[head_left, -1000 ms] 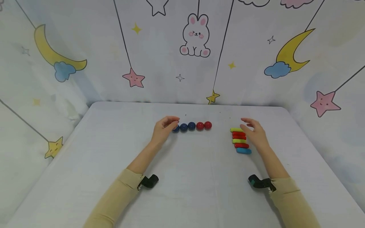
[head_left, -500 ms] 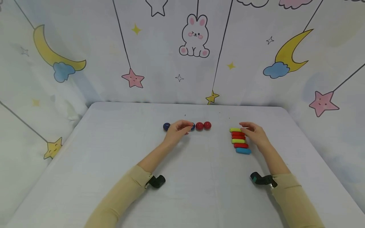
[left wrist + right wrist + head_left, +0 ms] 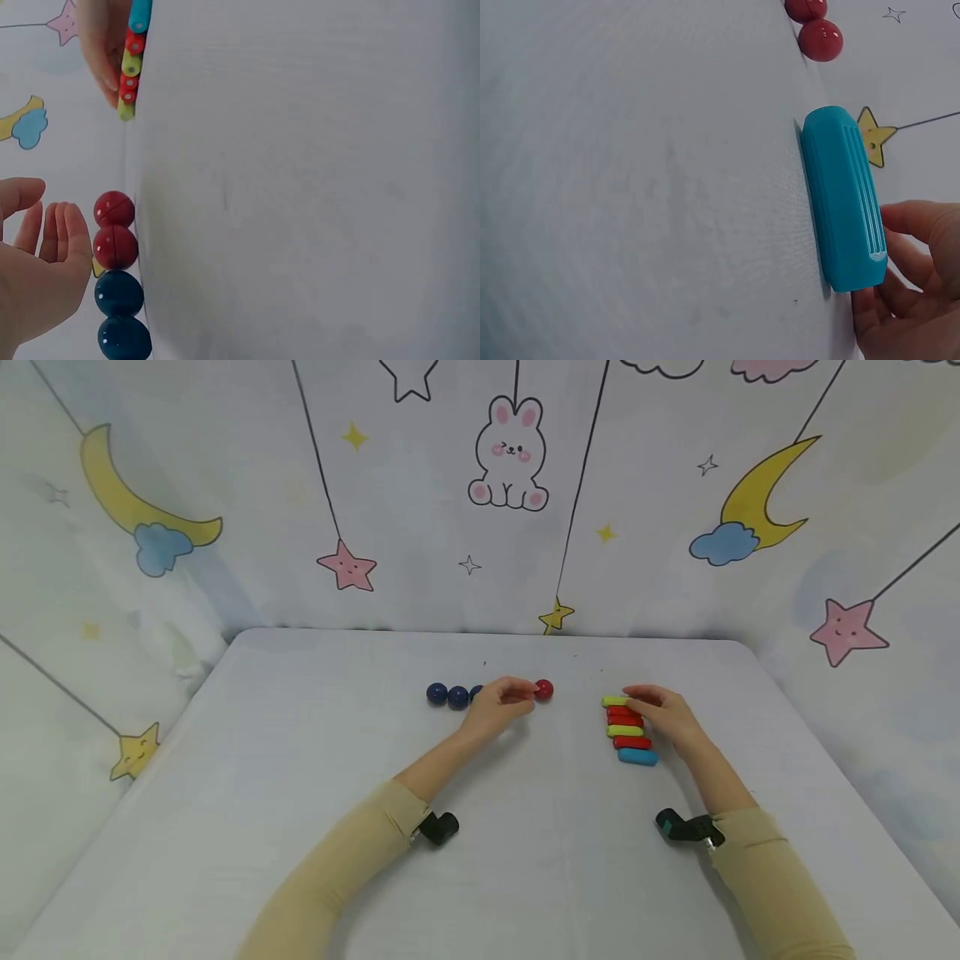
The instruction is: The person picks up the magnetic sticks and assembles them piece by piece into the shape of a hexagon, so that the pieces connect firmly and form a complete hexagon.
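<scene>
Dark blue balls (image 3: 437,694) and red balls (image 3: 544,690) form a row across the far part of the white table. My left hand (image 3: 498,706) hovers at the red end of that row, hiding one red ball in the head view. In the left wrist view its thumb and fingers are apart, beside the red balls (image 3: 115,247), holding nothing. My right hand (image 3: 667,717) is at the far end of a column of short sticks, its fingertips by the far yellow-green stick (image 3: 613,701). In the right wrist view a blue stick (image 3: 844,199) partly hides its fingers; thumb and fingers look apart.
Red sticks (image 3: 632,742), another yellow-green stick (image 3: 626,732) and the blue stick lie side by side, nearer the body. A cloth wall with a rabbit (image 3: 512,452), moons and stars rises behind the table (image 3: 480,877).
My left hand has moved right along the row, from the leftmost blue balls to the red ones, uncovering blue balls behind it. My right hand has come slightly lower and closer to the far stick.
</scene>
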{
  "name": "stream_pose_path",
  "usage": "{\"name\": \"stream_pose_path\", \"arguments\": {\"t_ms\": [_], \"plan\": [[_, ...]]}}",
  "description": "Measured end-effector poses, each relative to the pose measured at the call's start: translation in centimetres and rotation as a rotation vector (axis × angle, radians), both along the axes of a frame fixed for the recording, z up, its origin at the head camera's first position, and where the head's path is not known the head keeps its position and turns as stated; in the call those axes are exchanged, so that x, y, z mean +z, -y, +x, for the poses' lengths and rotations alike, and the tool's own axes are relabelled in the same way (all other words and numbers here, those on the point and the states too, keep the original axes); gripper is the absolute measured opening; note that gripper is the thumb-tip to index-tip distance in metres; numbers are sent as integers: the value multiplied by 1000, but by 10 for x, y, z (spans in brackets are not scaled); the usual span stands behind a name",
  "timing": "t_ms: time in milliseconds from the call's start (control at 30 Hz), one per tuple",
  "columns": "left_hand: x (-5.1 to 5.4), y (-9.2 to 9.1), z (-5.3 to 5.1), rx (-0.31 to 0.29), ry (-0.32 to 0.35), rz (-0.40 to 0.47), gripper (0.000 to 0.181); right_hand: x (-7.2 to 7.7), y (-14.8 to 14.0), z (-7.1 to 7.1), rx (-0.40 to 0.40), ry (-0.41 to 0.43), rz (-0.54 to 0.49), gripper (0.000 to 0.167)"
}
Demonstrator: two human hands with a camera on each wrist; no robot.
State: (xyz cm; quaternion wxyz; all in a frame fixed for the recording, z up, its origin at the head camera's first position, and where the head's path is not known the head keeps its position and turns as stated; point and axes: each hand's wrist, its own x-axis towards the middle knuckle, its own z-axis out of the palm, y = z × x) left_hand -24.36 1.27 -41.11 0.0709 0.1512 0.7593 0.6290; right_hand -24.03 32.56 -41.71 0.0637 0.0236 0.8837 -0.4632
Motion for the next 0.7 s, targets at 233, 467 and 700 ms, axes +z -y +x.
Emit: {"name": "stream_pose_path", "arguments": {"t_ms": [233,467,700], "plan": [[1,-22,-9,22,-18,-21,33,-4,-2,0,-4,6,6,50],[-2,-34,-20,82,-46,-37,40,-5,-3,0,-8,9,-3,49],[-3,-39,-25,59,-61,-116,45,-5,-3,-1,-12,24,2,50]]}}
